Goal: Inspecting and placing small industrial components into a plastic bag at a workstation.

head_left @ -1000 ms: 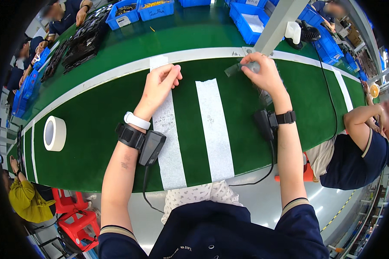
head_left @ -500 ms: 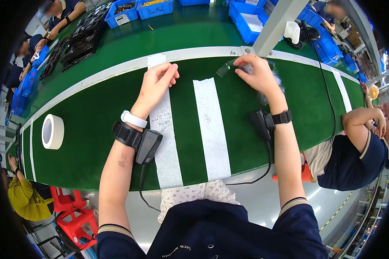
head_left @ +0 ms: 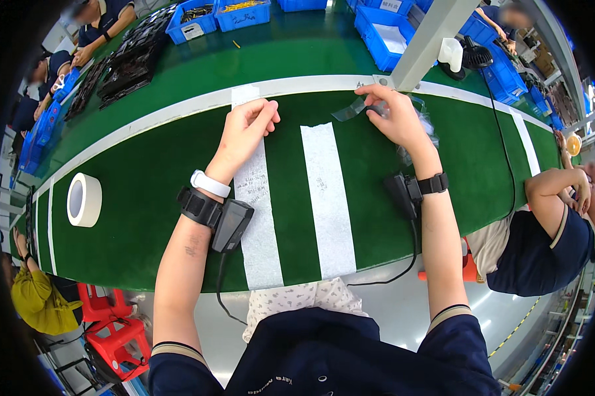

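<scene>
Currently, both hands are over the far half of the green table [head_left: 139, 218], well apart. The right hand [head_left: 397, 119] has thumb and fingers curled toward each other, pinching a clear film strip [head_left: 347, 112] that projects to the left, near the white rail [head_left: 178, 105] and the foot of the grey post [head_left: 436, 43]. Clear plastic pieces [head_left: 427, 125] lie just beside this hand, on its right; their number cannot be determined. The left hand [head_left: 250, 129] is closed, thumb against folded fingers, over the upper part of a white strip; whether it encloses anything cannot be told. A second white strip [head_left: 328, 198] lies between the forearms. Observed well left: a tape roll [head_left: 94, 200]. Blue bins [head_left: 384, 39] stand beyond the rail.
</scene>
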Action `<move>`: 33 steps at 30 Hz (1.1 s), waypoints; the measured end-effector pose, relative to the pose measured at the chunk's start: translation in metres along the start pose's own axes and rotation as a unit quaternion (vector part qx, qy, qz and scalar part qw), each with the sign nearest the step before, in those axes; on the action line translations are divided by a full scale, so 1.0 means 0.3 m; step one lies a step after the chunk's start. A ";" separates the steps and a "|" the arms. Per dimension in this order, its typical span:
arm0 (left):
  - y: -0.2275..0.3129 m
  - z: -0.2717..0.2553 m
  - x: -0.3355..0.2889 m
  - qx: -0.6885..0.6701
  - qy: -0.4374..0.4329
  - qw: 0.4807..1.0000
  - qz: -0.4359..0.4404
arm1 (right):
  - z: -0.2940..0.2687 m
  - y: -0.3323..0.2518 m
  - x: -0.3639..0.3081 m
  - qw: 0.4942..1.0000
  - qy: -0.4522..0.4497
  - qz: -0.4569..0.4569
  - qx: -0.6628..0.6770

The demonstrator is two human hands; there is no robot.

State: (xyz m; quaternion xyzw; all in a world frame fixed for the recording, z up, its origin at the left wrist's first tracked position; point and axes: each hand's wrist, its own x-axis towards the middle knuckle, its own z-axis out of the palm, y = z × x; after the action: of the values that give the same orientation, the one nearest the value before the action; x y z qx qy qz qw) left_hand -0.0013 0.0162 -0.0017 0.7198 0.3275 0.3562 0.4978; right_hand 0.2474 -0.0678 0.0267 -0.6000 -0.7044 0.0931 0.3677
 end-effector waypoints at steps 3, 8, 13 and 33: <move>0.002 -0.013 0.001 0.000 -0.003 1.000 0.004 | 0.012 0.024 0.011 0.999 0.004 -0.030 -0.011; 0.012 -0.009 -0.001 -0.002 -0.002 1.000 -0.003 | 0.003 0.006 0.014 0.998 0.055 -0.040 -0.014; 0.000 -0.005 0.002 0.004 -0.001 1.000 -0.004 | 0.005 0.026 0.009 0.999 0.011 0.027 0.021; 0.007 -0.002 0.002 0.001 0.001 1.000 0.001 | 0.001 0.035 -0.001 0.999 0.031 -0.005 -0.043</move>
State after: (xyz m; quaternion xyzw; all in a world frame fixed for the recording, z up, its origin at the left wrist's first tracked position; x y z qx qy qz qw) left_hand -0.0011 0.0163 0.0004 0.7203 0.3271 0.3573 0.4965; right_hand 0.2554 -0.0652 0.0204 -0.6140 -0.6991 0.0424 0.3640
